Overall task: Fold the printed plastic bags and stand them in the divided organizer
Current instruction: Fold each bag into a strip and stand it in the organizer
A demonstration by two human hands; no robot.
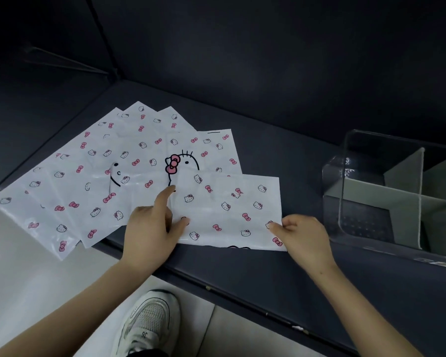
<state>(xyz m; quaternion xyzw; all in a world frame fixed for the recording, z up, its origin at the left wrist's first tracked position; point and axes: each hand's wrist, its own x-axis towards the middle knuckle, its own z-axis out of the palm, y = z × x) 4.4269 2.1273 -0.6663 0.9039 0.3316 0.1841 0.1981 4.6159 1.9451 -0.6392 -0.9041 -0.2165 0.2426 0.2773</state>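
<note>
Nearest printed bag [229, 210], long axis crosswise: left hand [150, 228] presses its left edge, index straight; right hand [303, 235], nearer the organizer [397, 197], pinches the right corner.

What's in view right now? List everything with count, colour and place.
bags: several, white with pink bows, fanned on the bench's left
front bag: one, same print, near the bench edge
organizer: one, clear with grey dividers, right
bench: one, dark
shoe: one, white, on the floor
floor: pale, below
left hand: presses the front bag
right hand: pinches its right corner
</note>
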